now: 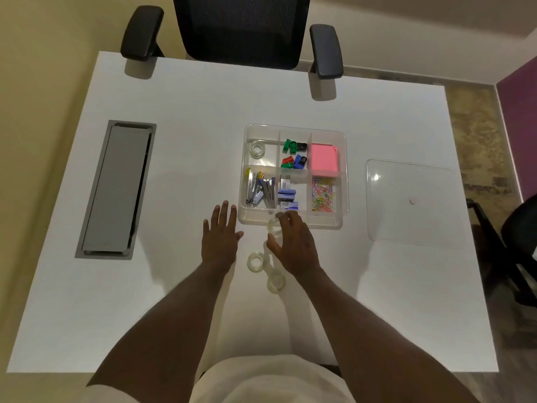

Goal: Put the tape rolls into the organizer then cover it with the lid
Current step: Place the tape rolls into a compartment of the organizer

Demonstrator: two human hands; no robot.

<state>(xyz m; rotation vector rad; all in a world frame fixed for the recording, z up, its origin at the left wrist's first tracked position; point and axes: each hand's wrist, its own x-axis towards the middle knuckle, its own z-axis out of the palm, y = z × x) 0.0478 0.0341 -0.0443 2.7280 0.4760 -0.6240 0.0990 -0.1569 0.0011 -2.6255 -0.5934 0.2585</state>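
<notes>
One tape roll (257,148) already lies in the organizer (343,175), flat in its far-left compartment, so the task reads as begun but well short of done. Three more rolls are out on the worktop (174,301), strung along a line near its middle towards the near edge: one (274,226) just outside the organizer's near wall, caught between the thumb and fingertips of the right hand (293,245), one (255,261) just beside that hand's heel, and one (276,282) nearest the near edge, under the wrist. That makes four rolls counted; a further clear one could hide under the palm, and I cannot tell. The right hand's fingers curl loosely around the foremost roll, apparently pinching it, though whether it is lifted or resting on the worktop cannot be made out. The left hand (220,237) lies flat with fingers spread and straight, holding nothing, just off the organizer's near-left corner. One clear lid (412,205) rests flat towards the worktop's right edge, well apart from the organizer, so covering is not yet started. By my judgement three rolls remain to go in, then the lid. The organizer has six compartments, the others taken by sharpeners (294,154), one pink note pad (324,157), staplers (260,190), staple boxes (287,194) and paper clips (323,194).
</notes>
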